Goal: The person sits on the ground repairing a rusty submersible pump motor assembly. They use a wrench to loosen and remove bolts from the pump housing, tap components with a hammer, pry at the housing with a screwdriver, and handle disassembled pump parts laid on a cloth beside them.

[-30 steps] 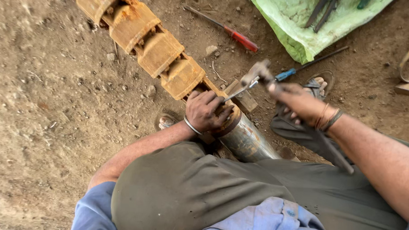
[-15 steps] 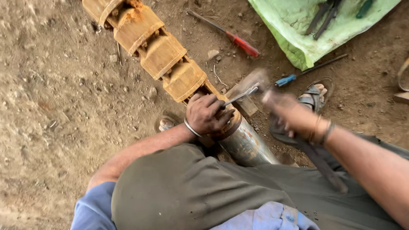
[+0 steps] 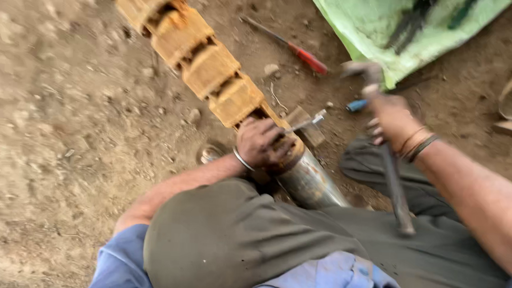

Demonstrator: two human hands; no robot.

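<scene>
A long stack of rusty orange pump sections (image 3: 213, 68) lies on the dirt and joins a steel cylinder (image 3: 308, 183) that runs under my knee. My left hand (image 3: 261, 143) grips a thin metal chisel (image 3: 306, 123) where the sections meet the cylinder, its free end pointing right. My right hand (image 3: 390, 117) is lifted to the right of it, shut on a hammer (image 3: 361, 69). The hammer's head is blurred above the hand, and its dark handle reaches down over my leg.
A red-handled screwdriver (image 3: 307, 58) and a blue-handled one (image 3: 356, 105) lie on the dirt. A green sack (image 3: 385, 29) with several dark tools is at the top right. A small round metal part (image 3: 210, 154) sits by my left wrist.
My right hand has swung the hammer up and to the right, away from the chisel's end. My left hand still holds the chisel in the same spot.
</scene>
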